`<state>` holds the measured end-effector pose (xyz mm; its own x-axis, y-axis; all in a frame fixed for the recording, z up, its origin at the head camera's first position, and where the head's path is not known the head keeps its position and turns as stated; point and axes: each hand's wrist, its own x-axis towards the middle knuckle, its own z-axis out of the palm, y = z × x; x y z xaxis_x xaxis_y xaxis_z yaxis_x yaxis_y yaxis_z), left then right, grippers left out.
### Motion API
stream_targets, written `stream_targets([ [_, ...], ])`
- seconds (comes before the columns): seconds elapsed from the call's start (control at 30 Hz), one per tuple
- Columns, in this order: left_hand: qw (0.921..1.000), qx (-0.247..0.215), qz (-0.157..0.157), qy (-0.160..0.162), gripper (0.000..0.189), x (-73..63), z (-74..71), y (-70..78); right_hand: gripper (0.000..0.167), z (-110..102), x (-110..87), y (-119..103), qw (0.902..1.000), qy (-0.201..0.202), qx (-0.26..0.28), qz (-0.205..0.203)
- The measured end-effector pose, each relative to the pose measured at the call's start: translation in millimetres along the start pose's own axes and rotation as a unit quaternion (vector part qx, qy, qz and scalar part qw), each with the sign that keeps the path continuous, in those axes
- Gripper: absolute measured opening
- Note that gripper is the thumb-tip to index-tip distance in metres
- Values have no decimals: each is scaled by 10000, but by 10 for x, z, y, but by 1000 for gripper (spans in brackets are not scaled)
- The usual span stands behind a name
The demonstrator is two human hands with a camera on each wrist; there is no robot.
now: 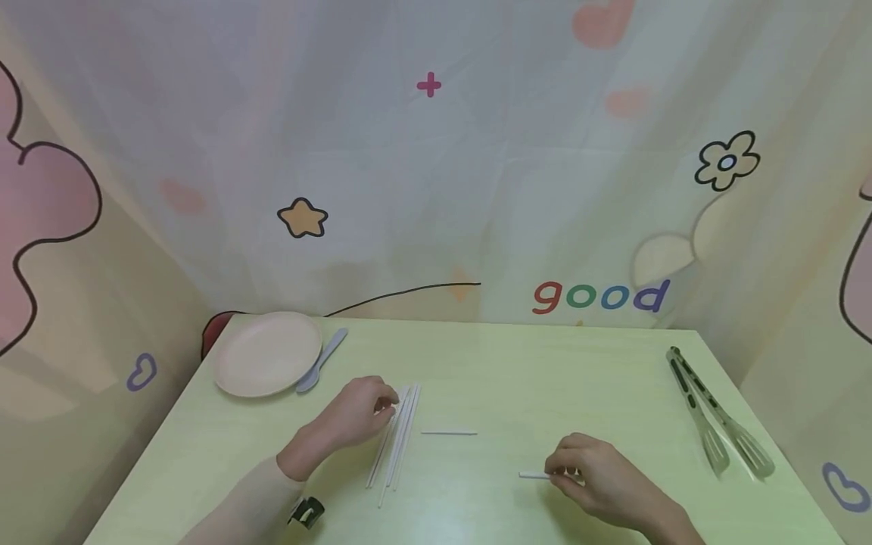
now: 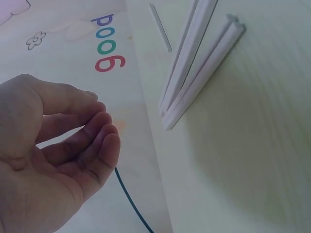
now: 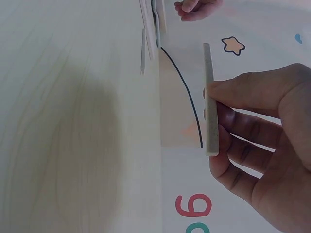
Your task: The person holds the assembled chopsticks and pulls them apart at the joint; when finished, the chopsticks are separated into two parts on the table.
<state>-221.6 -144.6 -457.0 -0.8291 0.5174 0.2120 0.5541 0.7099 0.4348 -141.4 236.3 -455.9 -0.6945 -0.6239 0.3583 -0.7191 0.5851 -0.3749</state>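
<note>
My right hand [image 1: 602,478] pinches a short white stick [image 3: 210,109] between thumb and fingertips, a little above the table at the front right. In the right wrist view, the stick stands out past the fingers at both ends. My left hand [image 1: 361,409], its fingers loosely curled and holding nothing, hovers by the far end of several long white sticks [image 1: 403,439]. In the left wrist view, these sticks [image 2: 192,58] lie on the table apart from the fingertips. Between the hands lies another short white stick [image 1: 449,433], roughly crosswise.
A pale plate [image 1: 269,354] is at the back left, with a bluish-grey spoon [image 1: 323,359] beside it. Metal tongs [image 1: 718,416] lie along the right side of the table [image 1: 518,378]. Behind the table hangs a printed curtain [image 1: 422,166].
</note>
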Motion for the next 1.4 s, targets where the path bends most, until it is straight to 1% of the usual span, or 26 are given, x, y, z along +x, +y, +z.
stream_targets([
  [0.13, 9999, 59, -71, 49, 12, -86, -22, -27, 16, 4, 2, -15, 9997, -160, 138, 133],
  [0.27, 9999, 19, -152, 24, 12, -150, -25, -33, 17, 19, 1, -7, 9998, -111, 130, 62],
  [0.43, 9995, -125, -197, -218, 13, -212, -2, -6, 18, 35, 6, 13, 9999, -61, 93, -8],
  [0.67, 9981, -197, -464, -365, 16, -278, 84, 28, 17, 41, 7, 21, 9999, -97, 98, 30],
  [0.93, 9978, -157, -526, -376, 16, -319, 146, 52, 15, 41, -17, -4, 9992, -284, 142, 246],
  [1.13, 9968, -210, -651, -412, 17, -334, 171, 57, 16, 62, -47, 1, 9997, -180, 109, 130],
  [1.23, 9967, -221, -664, -423, 17, -344, 192, 52, 16, 66, -55, 3, 9996, -215, 140, 125],
  [1.33, 9958, -258, -720, -501, 17, -354, 208, 53, 16, 67, -62, 12, 9994, -249, 229, 103],
  [1.4, 9953, -290, -740, -545, 17, -360, 212, 58, 18, 75, -66, 23, 9994, -213, 289, 21],
])
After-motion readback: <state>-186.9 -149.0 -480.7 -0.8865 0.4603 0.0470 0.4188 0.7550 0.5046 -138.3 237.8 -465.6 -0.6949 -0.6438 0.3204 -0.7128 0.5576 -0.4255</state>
